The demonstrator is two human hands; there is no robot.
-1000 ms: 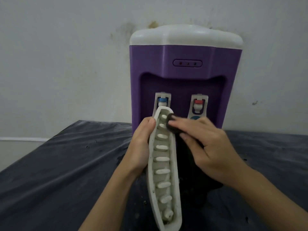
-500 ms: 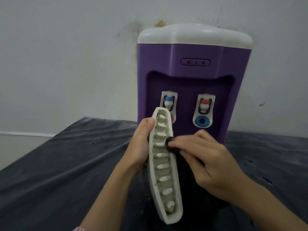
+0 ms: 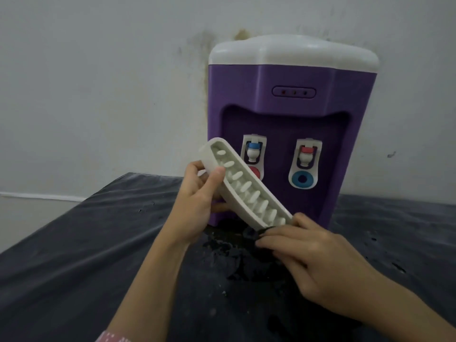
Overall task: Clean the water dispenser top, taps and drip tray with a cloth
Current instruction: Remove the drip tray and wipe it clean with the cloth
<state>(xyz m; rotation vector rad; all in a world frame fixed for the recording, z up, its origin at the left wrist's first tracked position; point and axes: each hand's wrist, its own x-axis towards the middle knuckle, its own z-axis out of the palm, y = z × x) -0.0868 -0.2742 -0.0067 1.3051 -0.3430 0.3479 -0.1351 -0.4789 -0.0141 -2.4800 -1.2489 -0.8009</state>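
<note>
- Between our two hands, held clear of the table, the white drip tray [image 3: 246, 191] slants from upper left down to lower right, its ribbed inside facing us.
- Our left hand [image 3: 197, 201] grips the tray near its upper end, thumb curled over the near rim and fingers wrapped behind.
- Our right hand [image 3: 311, 253] pinches a dark cloth [image 3: 256, 234] in its fingertips and presses it against the tray's lower end; most of the cloth is hidden under the hand, and it is hard to tell from the dark table cover.
- We judge the tray step to be in hand: the tray is out of the water dispenser [image 3: 291, 124] and the cloth sits at its last ribs, so the wipe looks close to finished, though we cannot tell how clean the slots are.
- Behind the tray, the blue tap [image 3: 254, 150] and the red tap [image 3: 306, 154] stand untouched by either hand, as does the white top [image 3: 293, 53]; nothing shows whether they have been wiped.
- Dark specks and wet patches lie on the table cover [image 3: 74, 243] in front of the dispenser.
- What is left, as we see it: refitting the tray, at the least.
</note>
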